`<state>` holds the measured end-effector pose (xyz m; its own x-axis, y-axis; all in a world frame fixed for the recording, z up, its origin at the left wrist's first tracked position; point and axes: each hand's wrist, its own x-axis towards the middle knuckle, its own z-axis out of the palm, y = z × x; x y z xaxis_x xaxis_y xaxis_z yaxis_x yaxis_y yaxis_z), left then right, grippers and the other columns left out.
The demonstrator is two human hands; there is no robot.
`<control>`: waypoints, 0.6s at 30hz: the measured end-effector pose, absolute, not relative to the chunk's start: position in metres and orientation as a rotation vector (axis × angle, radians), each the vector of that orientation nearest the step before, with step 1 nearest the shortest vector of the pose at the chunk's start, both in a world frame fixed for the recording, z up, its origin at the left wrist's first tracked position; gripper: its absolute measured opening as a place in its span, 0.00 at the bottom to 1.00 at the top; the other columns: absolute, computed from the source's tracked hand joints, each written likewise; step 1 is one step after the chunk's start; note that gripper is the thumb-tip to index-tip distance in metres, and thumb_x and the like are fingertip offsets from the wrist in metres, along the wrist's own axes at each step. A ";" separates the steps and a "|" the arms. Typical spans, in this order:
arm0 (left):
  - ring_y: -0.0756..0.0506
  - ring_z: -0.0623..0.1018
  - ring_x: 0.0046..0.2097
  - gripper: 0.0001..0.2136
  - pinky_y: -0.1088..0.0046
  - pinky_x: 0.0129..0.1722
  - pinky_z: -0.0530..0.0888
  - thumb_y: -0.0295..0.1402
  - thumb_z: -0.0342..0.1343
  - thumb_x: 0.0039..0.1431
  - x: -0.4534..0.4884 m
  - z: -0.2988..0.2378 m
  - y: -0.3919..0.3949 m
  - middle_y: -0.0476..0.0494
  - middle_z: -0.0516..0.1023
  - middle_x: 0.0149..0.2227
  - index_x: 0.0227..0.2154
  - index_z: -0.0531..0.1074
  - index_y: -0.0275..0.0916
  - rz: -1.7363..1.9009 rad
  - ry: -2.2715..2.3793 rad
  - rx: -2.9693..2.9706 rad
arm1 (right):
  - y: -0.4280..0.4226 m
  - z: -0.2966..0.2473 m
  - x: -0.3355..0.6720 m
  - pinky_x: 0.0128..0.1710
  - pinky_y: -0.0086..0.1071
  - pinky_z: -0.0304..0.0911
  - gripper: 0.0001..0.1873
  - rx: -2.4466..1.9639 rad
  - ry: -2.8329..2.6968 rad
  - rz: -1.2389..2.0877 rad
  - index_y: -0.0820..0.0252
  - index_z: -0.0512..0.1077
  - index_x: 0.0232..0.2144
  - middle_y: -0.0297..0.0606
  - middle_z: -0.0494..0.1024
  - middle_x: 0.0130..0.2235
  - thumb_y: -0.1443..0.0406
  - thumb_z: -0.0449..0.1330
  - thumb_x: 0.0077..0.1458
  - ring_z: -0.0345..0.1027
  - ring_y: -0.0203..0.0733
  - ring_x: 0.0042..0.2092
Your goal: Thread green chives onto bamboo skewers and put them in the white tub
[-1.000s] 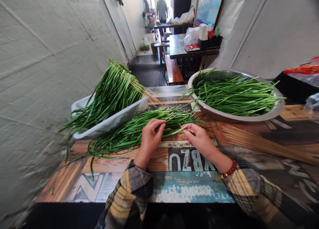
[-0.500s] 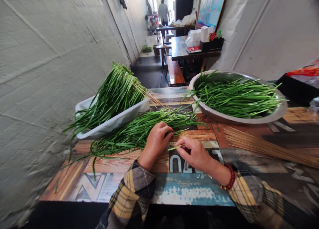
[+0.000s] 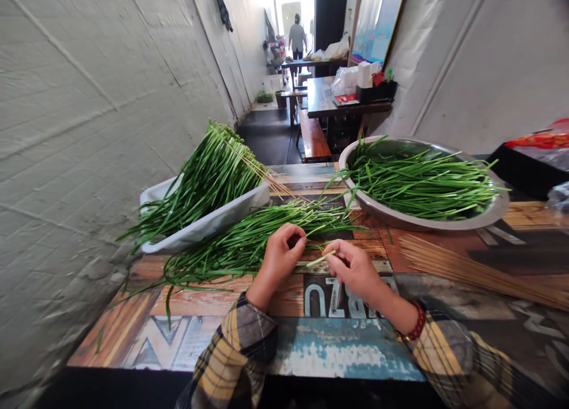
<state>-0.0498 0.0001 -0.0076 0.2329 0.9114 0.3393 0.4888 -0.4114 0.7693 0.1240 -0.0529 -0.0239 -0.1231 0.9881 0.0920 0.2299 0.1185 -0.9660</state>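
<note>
My right hand [image 3: 354, 268] pinches a garlic chive [image 3: 320, 258] by its stem, the pale end pointing left. My left hand [image 3: 283, 250] is closed, thumb against forefinger, at the near edge of a loose pile of garlic chives [image 3: 231, 237] on the table. What its fingers hold, if anything, I cannot make out. Behind the pile, a white plastic tray [image 3: 208, 219] bears a dense row of chives [image 3: 208, 166], with thin wooden skewers [image 3: 282, 187] sticking out to the right. More chives [image 3: 422, 181] fill a steel basin [image 3: 429, 219] at the right.
A bundle of bare skewers [image 3: 480, 269] lies at the right of the wood-patterned table [image 3: 351, 350]. The wall [image 3: 66, 178] runs close on the left. Farther off are a bench [image 3: 314, 136], a second table [image 3: 326, 95] and a person [image 3: 297, 37].
My hands have drawn slightly apart, and the chive in my right hand has tilted upward. The whole view has shifted a little downward in the picture.
</note>
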 end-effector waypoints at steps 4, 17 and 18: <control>0.51 0.69 0.29 0.02 0.78 0.30 0.66 0.26 0.53 0.53 -0.046 -0.005 -0.003 0.50 0.70 0.26 0.27 0.70 0.36 1.054 1.193 1.825 | -0.048 -0.024 0.125 0.19 0.25 0.52 0.09 -1.198 -1.382 1.211 0.60 0.68 0.33 0.26 0.63 0.20 0.59 0.55 0.55 0.56 0.32 0.21; 0.49 0.75 0.31 0.09 0.76 0.32 0.71 0.35 0.56 0.57 -0.044 -0.005 -0.008 0.45 0.79 0.32 0.35 0.76 0.35 1.018 1.088 1.690 | -0.047 -0.025 0.127 0.20 0.26 0.55 0.16 -1.210 -1.463 1.060 0.63 0.77 0.40 0.32 0.69 0.22 0.59 0.55 0.57 0.59 0.32 0.21; 0.50 0.74 0.31 0.09 0.76 0.31 0.71 0.35 0.56 0.57 -0.045 -0.006 -0.008 0.45 0.78 0.31 0.36 0.76 0.35 1.017 1.088 1.687 | -0.047 -0.025 0.127 0.19 0.26 0.55 0.15 -1.210 -1.462 1.048 0.63 0.77 0.39 0.32 0.70 0.23 0.60 0.55 0.57 0.59 0.32 0.21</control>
